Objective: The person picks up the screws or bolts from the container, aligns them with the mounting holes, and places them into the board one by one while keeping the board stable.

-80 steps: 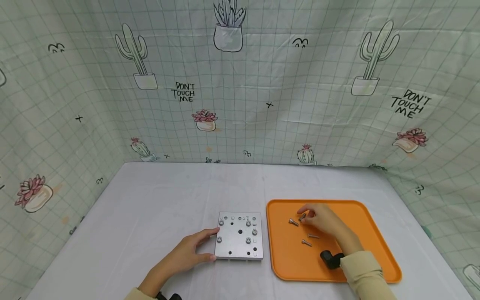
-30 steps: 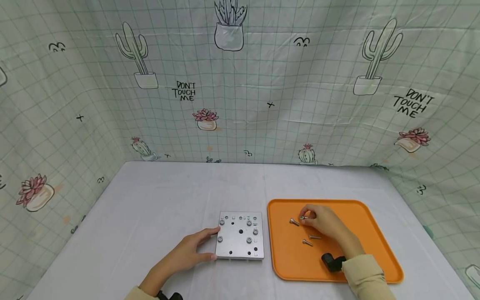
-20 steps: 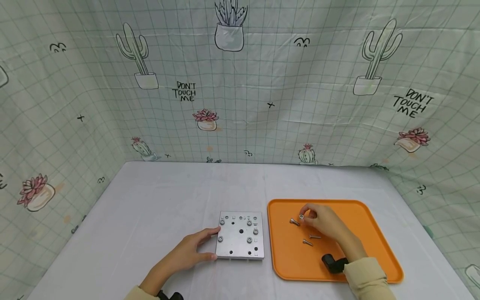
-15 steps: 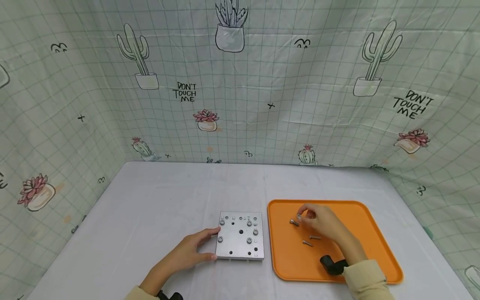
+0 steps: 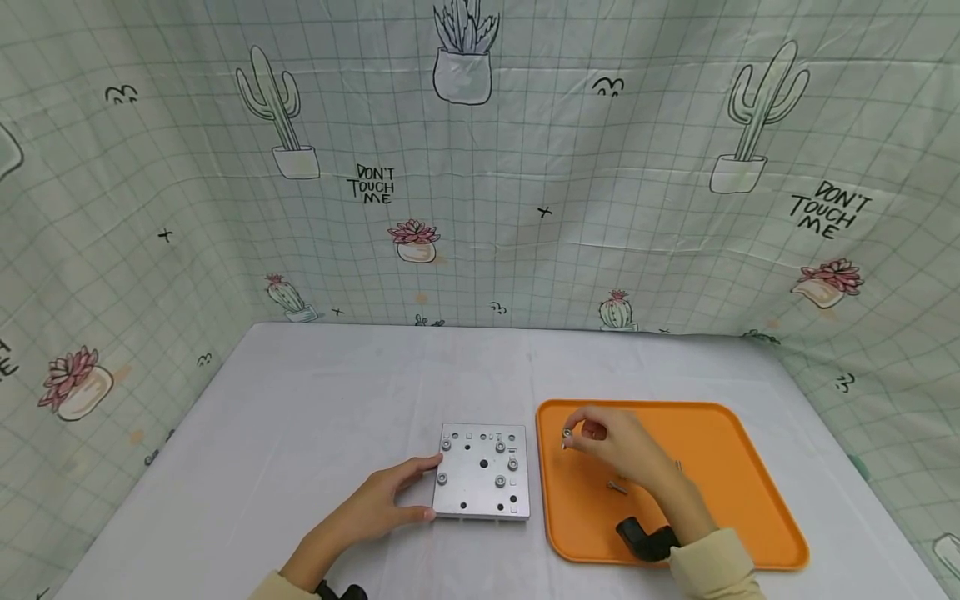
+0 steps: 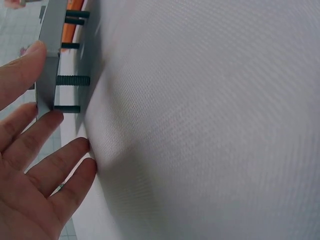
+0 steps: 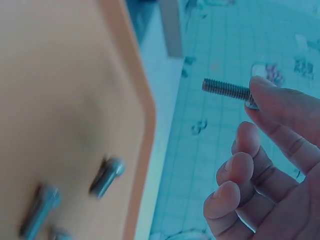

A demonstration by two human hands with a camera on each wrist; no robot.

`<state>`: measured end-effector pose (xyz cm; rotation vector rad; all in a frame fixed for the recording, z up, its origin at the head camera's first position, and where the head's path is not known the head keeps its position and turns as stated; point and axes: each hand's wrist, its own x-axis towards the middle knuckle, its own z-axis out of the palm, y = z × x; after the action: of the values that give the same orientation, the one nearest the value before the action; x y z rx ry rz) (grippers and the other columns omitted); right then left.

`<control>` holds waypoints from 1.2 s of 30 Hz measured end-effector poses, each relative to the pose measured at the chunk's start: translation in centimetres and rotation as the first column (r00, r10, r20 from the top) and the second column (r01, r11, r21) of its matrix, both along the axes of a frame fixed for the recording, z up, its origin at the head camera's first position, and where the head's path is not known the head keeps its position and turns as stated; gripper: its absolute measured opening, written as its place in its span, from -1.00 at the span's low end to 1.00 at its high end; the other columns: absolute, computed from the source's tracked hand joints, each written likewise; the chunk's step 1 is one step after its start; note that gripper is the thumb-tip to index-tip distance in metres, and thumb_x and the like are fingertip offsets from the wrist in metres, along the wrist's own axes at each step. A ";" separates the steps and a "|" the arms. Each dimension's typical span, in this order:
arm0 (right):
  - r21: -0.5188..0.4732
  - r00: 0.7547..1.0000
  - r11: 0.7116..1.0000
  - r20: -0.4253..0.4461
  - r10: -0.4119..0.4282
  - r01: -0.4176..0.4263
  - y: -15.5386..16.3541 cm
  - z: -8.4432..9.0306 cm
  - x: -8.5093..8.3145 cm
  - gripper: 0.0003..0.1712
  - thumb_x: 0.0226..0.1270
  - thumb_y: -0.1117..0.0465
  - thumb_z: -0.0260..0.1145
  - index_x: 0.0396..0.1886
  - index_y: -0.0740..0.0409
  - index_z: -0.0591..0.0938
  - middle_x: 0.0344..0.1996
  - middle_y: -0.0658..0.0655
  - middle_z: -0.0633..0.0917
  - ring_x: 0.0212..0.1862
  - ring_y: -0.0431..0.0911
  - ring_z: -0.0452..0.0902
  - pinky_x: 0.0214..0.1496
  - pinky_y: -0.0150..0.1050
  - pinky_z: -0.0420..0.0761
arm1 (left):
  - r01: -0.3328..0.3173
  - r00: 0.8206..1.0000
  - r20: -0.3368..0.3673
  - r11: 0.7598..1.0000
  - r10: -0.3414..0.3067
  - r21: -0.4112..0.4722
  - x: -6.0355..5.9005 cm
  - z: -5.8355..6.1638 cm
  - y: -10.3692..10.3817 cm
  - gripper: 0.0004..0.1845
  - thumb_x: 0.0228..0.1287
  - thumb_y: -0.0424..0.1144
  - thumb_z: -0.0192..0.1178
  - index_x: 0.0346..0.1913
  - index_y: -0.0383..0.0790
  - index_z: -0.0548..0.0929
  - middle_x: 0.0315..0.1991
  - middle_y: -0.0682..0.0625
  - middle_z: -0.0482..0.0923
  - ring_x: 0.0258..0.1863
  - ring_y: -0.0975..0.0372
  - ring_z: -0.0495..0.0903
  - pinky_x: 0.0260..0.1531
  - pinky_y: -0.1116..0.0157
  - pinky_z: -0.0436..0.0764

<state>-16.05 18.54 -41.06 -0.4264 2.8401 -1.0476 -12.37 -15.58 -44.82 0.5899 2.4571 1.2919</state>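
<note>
A square grey metal plate (image 5: 482,471) with several screws set in its holes lies on the white table. My left hand (image 5: 408,492) rests against its left edge with fingers (image 6: 35,145) straight and the thumb on the plate's side (image 6: 50,65); threaded screw ends (image 6: 72,80) stick out under it. My right hand (image 5: 592,437) hovers over the left part of the orange tray (image 5: 720,500) and pinches a small silver screw (image 5: 567,434) between thumb and forefinger. In the right wrist view that screw (image 7: 225,89) points away from the fingertips (image 7: 280,102).
Loose screws (image 5: 617,486) lie on the tray, also seen blurred as screws (image 7: 106,176) near its rim (image 7: 142,115). A cactus-print cloth (image 5: 480,167) walls the table on three sides. White table surface (image 5: 315,400) stretches left and behind the plate.
My right hand picked a screw off the tray and carried it left toward the plate. The left hand and the plate have stayed put.
</note>
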 end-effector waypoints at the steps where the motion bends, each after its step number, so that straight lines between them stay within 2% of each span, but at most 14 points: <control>1: -0.012 1.000 1.000 0.004 0.003 -0.003 -0.4 0.1 0.1 -0.92 0.21 0.08 0.32 -0.32 -0.07 0.61 -0.58 -0.06 0.45 -0.48 -0.19 0.32 -0.50 -0.40 0.34 | -0.001 1.000 0.000 1.000 0.001 0.002 0.0 0.0 0.0 -0.31 0.04 -0.14 0.36 0.28 -0.15 0.38 0.32 -0.17 0.32 0.28 -0.13 0.31 0.26 0.00 0.31; 6: -0.051 1.000 0.999 0.002 0.016 -0.016 -2.2 0.4 0.3 -0.90 0.18 0.09 0.34 -0.31 -0.07 0.63 -0.56 -0.07 0.46 -0.46 -0.19 0.34 -0.51 -0.41 0.36 | -0.007 1.000 0.001 1.000 0.007 -0.004 0.0 0.2 0.1 -0.31 0.04 -0.15 0.37 0.28 -0.16 0.39 0.31 -0.17 0.33 0.28 -0.13 0.31 0.26 -0.02 0.31; 13: -0.078 0.995 0.993 -0.061 0.079 -0.084 -4.4 0.7 0.5 -0.90 0.14 0.14 0.37 -0.32 -0.05 0.64 -0.58 -0.11 0.45 -0.45 -0.24 0.35 -0.49 -0.45 0.40 | -0.012 1.000 0.001 1.000 0.012 -0.013 0.1 0.3 0.2 -0.32 0.04 -0.16 0.37 0.27 -0.15 0.40 0.30 -0.18 0.34 0.27 -0.13 0.32 0.25 -0.03 0.32; 20: -0.086 0.990 0.988 -0.074 0.123 -0.129 -6.3 0.3 0.5 -0.88 0.14 0.11 0.37 -0.31 -0.04 0.65 -0.59 -0.12 0.45 -0.47 -0.25 0.33 -0.52 -0.45 0.39 | -0.010 1.000 0.003 1.000 0.010 -0.004 -0.1 0.4 0.3 -0.33 0.03 -0.18 0.38 0.26 -0.18 0.40 0.30 -0.18 0.35 0.27 -0.14 0.33 0.26 -0.01 0.33; 26: -0.077 0.990 0.988 -0.067 0.128 -0.133 -7.9 -0.4 0.4 -0.88 0.14 0.11 0.38 -0.30 -0.06 0.66 -0.61 -0.15 0.44 -0.50 -0.26 0.33 -0.55 -0.45 0.38 | -0.006 1.000 0.006 1.000 0.006 -0.016 -0.1 0.5 0.2 -0.32 0.03 -0.19 0.38 0.26 -0.19 0.40 0.30 -0.16 0.35 0.27 -0.14 0.33 0.26 -0.01 0.33; 36: -0.003 0.987 0.990 -0.080 0.137 -0.138 -9.2 -1.4 0.2 -0.89 0.17 0.11 0.35 -0.28 -0.09 0.66 -0.62 -0.18 0.45 -0.52 -0.29 0.33 -0.52 -0.45 0.38 | 0.003 1.000 0.015 1.000 -0.003 -0.008 -0.2 0.4 0.1 -0.33 0.05 -0.19 0.37 0.26 -0.19 0.40 0.30 -0.15 0.35 0.27 -0.14 0.33 0.25 -0.02 0.34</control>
<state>-15.89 9.37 -42.41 -0.6686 2.8268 -1.0401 -12.53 -15.45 -44.41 0.5799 2.4474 1.2803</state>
